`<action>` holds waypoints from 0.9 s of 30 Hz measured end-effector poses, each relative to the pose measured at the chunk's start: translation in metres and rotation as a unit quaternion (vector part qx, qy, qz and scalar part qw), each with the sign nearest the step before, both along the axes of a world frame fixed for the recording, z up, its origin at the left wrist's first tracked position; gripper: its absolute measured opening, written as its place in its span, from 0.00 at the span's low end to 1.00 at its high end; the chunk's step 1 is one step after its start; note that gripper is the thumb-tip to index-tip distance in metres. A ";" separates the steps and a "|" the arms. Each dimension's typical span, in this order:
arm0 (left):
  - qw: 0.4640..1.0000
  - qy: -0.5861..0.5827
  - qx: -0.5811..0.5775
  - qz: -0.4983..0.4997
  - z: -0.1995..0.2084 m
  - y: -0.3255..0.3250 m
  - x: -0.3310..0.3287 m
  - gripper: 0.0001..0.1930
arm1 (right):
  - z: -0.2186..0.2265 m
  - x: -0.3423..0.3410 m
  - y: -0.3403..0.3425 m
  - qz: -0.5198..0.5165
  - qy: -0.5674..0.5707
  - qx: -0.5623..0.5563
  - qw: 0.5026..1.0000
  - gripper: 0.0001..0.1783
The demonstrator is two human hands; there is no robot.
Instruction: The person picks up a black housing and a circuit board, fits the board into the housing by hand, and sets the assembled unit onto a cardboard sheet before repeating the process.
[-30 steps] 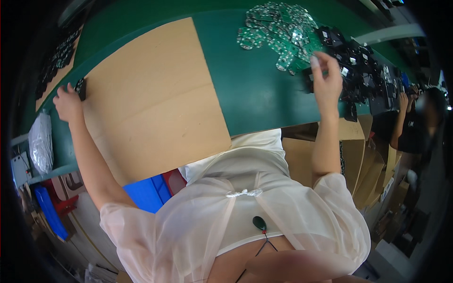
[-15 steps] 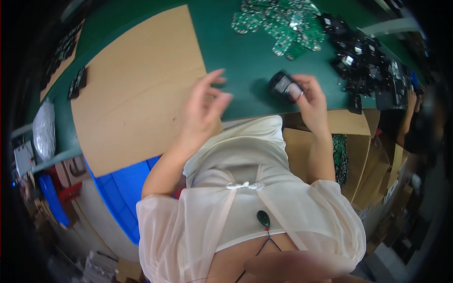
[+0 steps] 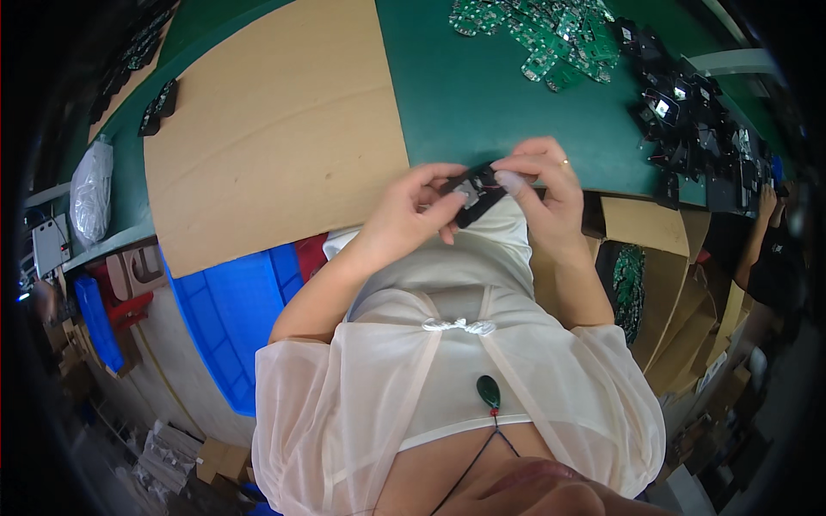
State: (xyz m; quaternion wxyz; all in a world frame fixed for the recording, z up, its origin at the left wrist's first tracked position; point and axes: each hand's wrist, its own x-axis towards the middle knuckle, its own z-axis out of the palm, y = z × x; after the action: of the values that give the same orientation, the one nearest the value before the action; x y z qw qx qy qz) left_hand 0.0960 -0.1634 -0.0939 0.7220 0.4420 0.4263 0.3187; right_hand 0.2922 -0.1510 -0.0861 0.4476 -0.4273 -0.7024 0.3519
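Both hands meet at the near edge of the green table [image 3: 482, 103]. My left hand [image 3: 411, 215] and my right hand [image 3: 544, 193] together grip a small black plastic part [image 3: 477, 191], fingertips pinching it from either side just above my chest. A pile of green circuit boards [image 3: 542, 30] lies on the table at the far middle. To the right of it sits a heap of black plastic parts [image 3: 688, 116].
A large cardboard sheet [image 3: 275, 129] covers the table's left half, with a black part [image 3: 159, 107] at its far left edge. A blue bin [image 3: 232, 318] stands below the table. Cardboard boxes [image 3: 680, 292] stand at right, where another person's hand [image 3: 764, 202] reaches.
My left hand came in from the cardboard's far left edge to the table's near edge. My right hand brought a black part from the heap, and both hands now grip it.
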 end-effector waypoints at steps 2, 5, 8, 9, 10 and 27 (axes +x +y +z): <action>0.996 -0.034 -0.061 0.053 0.001 0.002 -0.005 0.16 | -0.003 0.001 0.002 -0.011 0.084 0.011 0.996 0.09; 0.976 -0.104 -0.143 0.124 -0.003 0.005 -0.020 0.16 | 0.008 0.004 0.004 0.112 0.166 -0.111 0.973 0.08; 0.980 -0.084 -0.099 0.153 -0.002 0.001 -0.023 0.16 | 0.009 0.008 0.038 -0.007 -0.051 0.029 0.998 0.07; 0.979 -0.086 -0.099 0.154 0.003 -0.001 -0.019 0.16 | 0.002 0.015 0.060 -0.068 -0.090 0.070 0.991 0.08; 0.982 -0.077 -0.076 0.154 0.007 -0.003 -0.016 0.16 | -0.001 0.026 0.082 -0.106 -0.194 0.175 0.959 0.12; 0.983 -0.045 0.028 0.176 -0.014 0.014 0.001 0.09 | 0.004 0.035 0.086 -0.135 0.007 -0.152 0.979 0.11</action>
State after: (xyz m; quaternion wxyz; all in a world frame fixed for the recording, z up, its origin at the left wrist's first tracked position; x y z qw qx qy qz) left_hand 0.0970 -0.1493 -0.1078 0.6602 0.3655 0.4553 0.4725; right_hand 0.3270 -0.0653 -0.0820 0.4260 -0.5786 -0.5732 0.3939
